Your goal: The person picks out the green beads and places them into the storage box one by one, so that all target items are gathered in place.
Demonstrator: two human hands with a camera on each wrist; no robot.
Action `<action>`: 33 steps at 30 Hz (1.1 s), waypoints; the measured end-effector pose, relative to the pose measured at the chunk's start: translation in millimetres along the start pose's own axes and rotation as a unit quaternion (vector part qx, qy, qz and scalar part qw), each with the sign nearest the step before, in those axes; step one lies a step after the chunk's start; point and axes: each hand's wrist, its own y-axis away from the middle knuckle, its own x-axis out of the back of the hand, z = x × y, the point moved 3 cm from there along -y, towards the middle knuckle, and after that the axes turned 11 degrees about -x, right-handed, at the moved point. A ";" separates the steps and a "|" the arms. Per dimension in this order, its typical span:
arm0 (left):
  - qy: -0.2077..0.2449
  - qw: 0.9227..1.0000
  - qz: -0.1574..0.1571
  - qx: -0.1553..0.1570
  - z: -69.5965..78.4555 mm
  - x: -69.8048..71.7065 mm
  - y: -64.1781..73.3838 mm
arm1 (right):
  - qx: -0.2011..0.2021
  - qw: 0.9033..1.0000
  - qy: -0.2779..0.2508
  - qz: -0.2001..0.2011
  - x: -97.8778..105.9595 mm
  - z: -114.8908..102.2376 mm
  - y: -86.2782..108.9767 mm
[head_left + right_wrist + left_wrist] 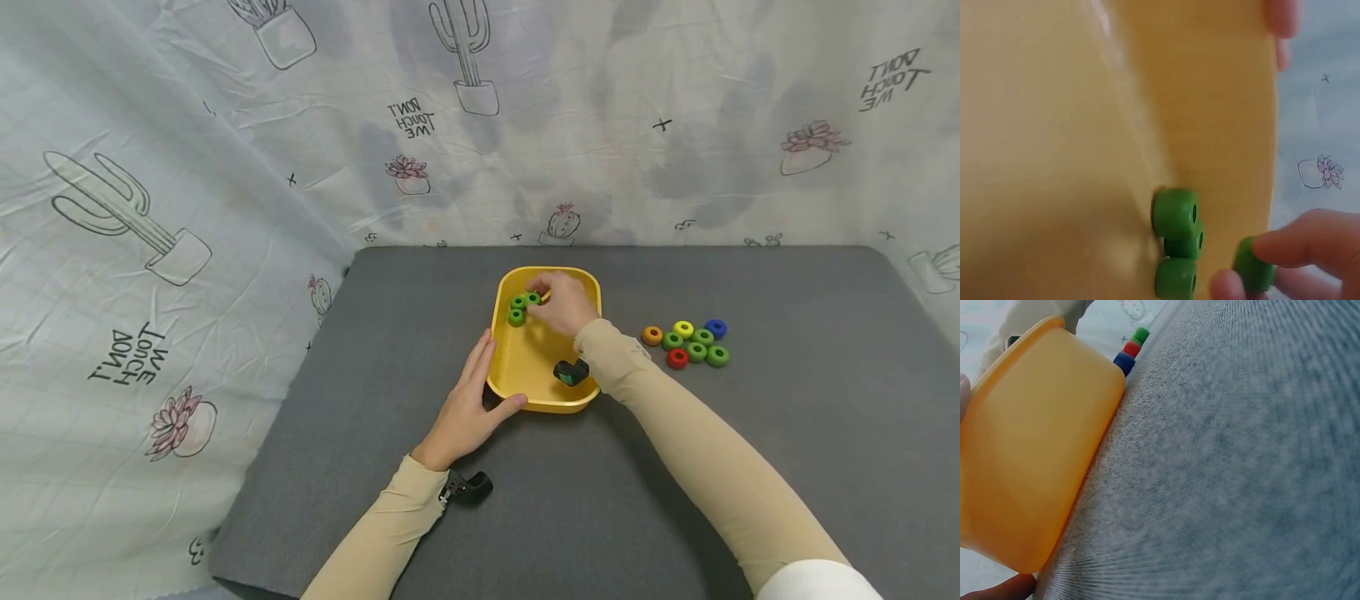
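My left hand [463, 419] rests on the yellow tray [532, 367], fingers straight along its left side and thumb at the near edge. Inside the tray's far half, my right hand [567, 305] pinches a green bead [1254, 269] between thumb and fingers, as the right wrist view shows. Close by, three more green beads [1174, 214] with holes through them sit together against the tray wall. The left wrist view has the tray's outer side [1041, 437] with fingertips at its edges.
Right of the tray, a group of loose beads lies on the grey table [787, 433]: several green [696, 352], a red bead [677, 358], an orange bead [652, 336], a yellow bead [682, 329] and a blue bead [716, 328]. A printed curtain [600, 167] hangs behind.
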 end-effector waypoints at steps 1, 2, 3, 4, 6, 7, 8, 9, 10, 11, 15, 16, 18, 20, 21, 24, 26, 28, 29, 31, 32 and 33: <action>0.000 1.000 0.000 0.000 0.0 0.0 0.0 | -0.002 1.000 0.001 0.000 -0.9 0.7 -0.5; -0.001 1.000 0.000 -0.001 -0.1 0.0 0.0 | -0.003 1.000 0.002 -0.002 -1.7 1.4 -1.0; -0.002 1.000 0.000 -0.002 0.0 0.1 0.0 | -0.004 1.000 0.004 -0.003 -2.5 1.9 -1.5; -0.002 1.000 0.001 -0.003 0.1 0.2 -0.1 | -0.004 1.000 0.005 -0.003 -2.8 2.5 -1.8; -0.004 1.000 0.002 -0.005 0.2 0.3 -0.1 | -0.005 1.000 0.010 -0.007 -3.8 3.6 -2.4; -0.004 1.000 0.003 -0.005 0.2 0.4 -0.1 | -0.006 1.000 0.013 -0.010 -4.4 4.3 -2.6; -0.004 1.000 0.004 -0.006 0.2 0.4 -0.1 | -0.007 1.000 0.017 -0.013 -4.9 5.2 -3.0; -0.004 1.000 0.004 -0.005 0.2 0.4 -0.2 | -0.009 1.000 0.021 -0.017 -5.8 6.1 -3.5; -0.004 1.000 0.004 -0.006 0.1 0.3 -0.3 | -0.010 0.999 0.026 -0.020 -6.6 7.2 -4.0; -0.004 1.000 0.003 -0.006 0.2 0.3 -0.3 | -0.011 0.999 0.029 -0.023 -7.5 8.3 -4.6; -0.006 1.000 0.003 -0.005 0.5 -0.1 -0.7 | -0.007 0.999 0.043 -0.023 -11.0 12.5 -7.5; -0.007 1.000 0.002 -0.004 0.6 -0.2 -0.8 | -0.006 0.999 0.046 -0.022 -11.5 13.3 -8.1; -0.009 1.000 0.002 -0.004 0.8 -0.4 -1.0 | -0.006 0.999 0.050 -0.020 -12.1 14.7 -8.9; -0.008 1.000 0.001 -0.004 1.0 -0.6 -1.2 | -0.007 0.998 0.054 -0.018 -12.2 15.8 -9.2; -0.008 1.000 0.001 -0.003 0.9 -0.7 -1.3 | -0.008 0.998 0.056 -0.019 -12.1 16.2 -9.0; -0.008 1.000 0.001 -0.002 0.4 -0.8 -1.5 | -0.003 0.998 0.066 -0.019 -12.0 16.3 -8.4; -0.009 1.000 0.001 0.000 -0.2 -1.0 -1.4 | 0.001 0.997 0.074 -0.017 -12.5 15.6 -7.9; -0.010 1.000 0.001 0.001 -0.7 -1.0 -1.3 | 0.002 0.996 0.084 -0.016 -13.3 14.5 -7.4; -0.011 1.000 0.001 0.002 -0.7 -1.0 -1.3 | 0.001 0.996 0.088 -0.015 -13.8 14.1 -7.3; -0.012 1.000 0.002 0.002 -0.7 -1.0 -1.3 | -0.002 0.996 0.091 -0.016 -14.0 13.3 -7.0; -0.012 1.000 0.002 0.002 -0.5 -0.9 -1.3 | -0.004 0.996 0.091 -0.016 -13.9 13.3 -6.8; -0.013 1.000 0.001 0.002 -0.3 -1.0 -1.4 | -0.005 0.996 0.091 -0.016 -13.8 13.5 -7.0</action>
